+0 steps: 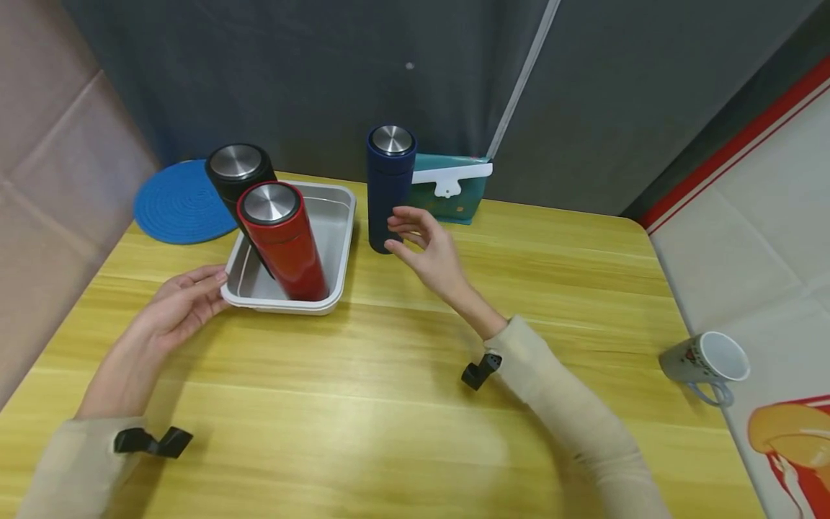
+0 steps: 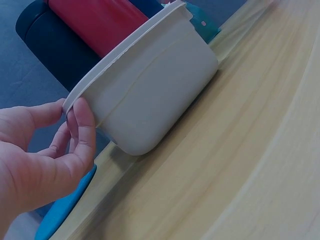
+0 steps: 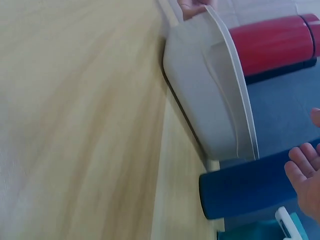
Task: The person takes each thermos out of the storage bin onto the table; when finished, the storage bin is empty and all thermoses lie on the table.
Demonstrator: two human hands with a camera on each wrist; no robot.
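Three flasks show in the head view: a red flask [image 1: 283, 241] and a black flask [image 1: 238, 176] stand upright inside the white tray [image 1: 337, 249], and a navy flask [image 1: 389, 187] stands on the wooden table [image 1: 415, 404] just beside the tray's right rim. The left hand [image 1: 184, 303] rests at the tray's near-left corner, fingers loosely extended against the rim. The right hand [image 1: 424, 249] is open, fingers spread and slightly curved, just in front of the navy flask's lower half; whether the fingertips touch it I cannot tell. Behind that flask lies a teal box [image 1: 447, 194]; a blue mat [image 1: 178, 202] sits beyond the left hand, and a mug [image 1: 707, 364] lies well off to the right.

From the left wrist, the thumb and fingertips [image 2: 82, 120] meet the tray's lip [image 2: 125, 57] at the corner, steadying rather than clamping, with the red flask [image 2: 100, 20] above.

From the right wrist, the navy flask [image 3: 245, 187] stands right beside the open fingers [image 3: 300, 170], the tray wall [image 3: 210, 100] just past it.

To take the navy flask well, I judge the right hand should wrap around its middle, above the present low reach, so the tall body does not tip, while the left keeps the tray from sliding.
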